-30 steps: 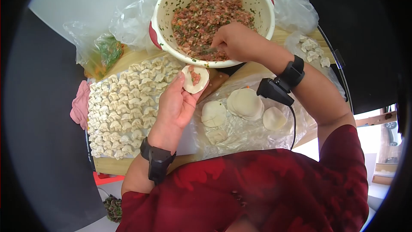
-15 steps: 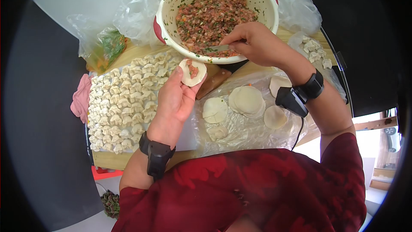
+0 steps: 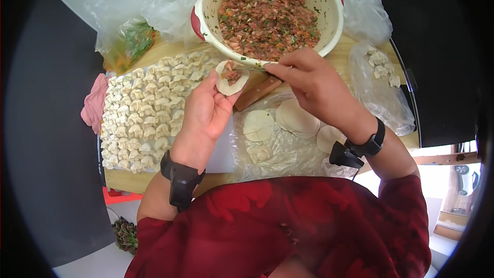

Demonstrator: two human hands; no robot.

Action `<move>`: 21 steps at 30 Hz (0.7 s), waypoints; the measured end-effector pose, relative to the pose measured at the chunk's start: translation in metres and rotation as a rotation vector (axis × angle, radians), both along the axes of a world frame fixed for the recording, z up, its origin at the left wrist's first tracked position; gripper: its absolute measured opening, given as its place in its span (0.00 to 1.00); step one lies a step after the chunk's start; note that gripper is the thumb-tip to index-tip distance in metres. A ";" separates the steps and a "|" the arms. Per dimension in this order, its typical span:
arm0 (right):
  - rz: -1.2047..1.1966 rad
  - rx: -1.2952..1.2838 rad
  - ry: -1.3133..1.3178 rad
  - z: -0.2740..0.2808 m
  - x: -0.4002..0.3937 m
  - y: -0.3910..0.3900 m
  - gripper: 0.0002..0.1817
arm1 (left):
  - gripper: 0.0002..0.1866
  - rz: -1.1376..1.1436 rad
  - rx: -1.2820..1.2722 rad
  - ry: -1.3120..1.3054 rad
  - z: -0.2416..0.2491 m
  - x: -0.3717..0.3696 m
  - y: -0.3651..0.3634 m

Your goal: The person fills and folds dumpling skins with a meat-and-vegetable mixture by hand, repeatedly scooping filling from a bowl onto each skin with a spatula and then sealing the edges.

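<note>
My left hand (image 3: 208, 105) cradles a round dumpling wrapper (image 3: 232, 87) on its fingers, with a lump of meat filling (image 3: 231, 73) in the middle. To the right of it, my right hand (image 3: 316, 80) is closed at the near rim of the large cream bowl (image 3: 332, 38). It grips a flat metal utensil, hardly visible from this angle. Chopped meat with green and orange bits (image 3: 267, 20) partly fills the bowl. Below the right hand, a stack of wrappers (image 3: 297, 118) and a single wrapper (image 3: 258, 125) lie on plastic film.
Rows of folded dumplings (image 3: 146, 110) cover a board on the left. A wooden handle-like piece with rivets (image 3: 260, 91) lies below the bowl. A bag of greens (image 3: 131, 46), a pink cloth (image 3: 94, 104) and more dumplings (image 3: 381, 64) on plastic stand around.
My right hand has drawn back from inside the bowl to its near rim, lower and slightly right. The filling on the wrapper looks darker and fuller. My left hand stays nearly in place.
</note>
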State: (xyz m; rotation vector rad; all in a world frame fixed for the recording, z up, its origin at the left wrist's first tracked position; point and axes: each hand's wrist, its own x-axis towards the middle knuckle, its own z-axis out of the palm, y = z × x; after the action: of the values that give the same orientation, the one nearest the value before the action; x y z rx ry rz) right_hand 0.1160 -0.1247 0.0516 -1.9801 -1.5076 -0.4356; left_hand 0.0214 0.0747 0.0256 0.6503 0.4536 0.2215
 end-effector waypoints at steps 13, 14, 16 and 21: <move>-0.029 0.161 0.101 0.009 -0.009 -0.013 0.24 | 0.19 -0.057 0.044 -0.101 0.020 0.005 -0.009; -0.034 0.162 0.095 0.013 -0.007 -0.014 0.24 | 0.19 -0.063 0.045 -0.107 0.022 0.008 -0.009; -0.093 0.177 0.224 0.019 -0.004 -0.016 0.20 | 0.20 -0.117 0.053 -0.123 0.025 0.012 -0.009; -0.102 0.188 0.346 0.012 0.006 -0.013 0.15 | 0.20 -0.172 0.070 -0.168 0.027 0.020 -0.011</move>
State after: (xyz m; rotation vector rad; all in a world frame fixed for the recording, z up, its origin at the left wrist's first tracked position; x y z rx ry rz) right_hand 0.1219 -0.1381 0.0637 -1.8755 -1.1145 -0.2487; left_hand 0.0412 0.0637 0.0530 0.7290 0.2274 0.1281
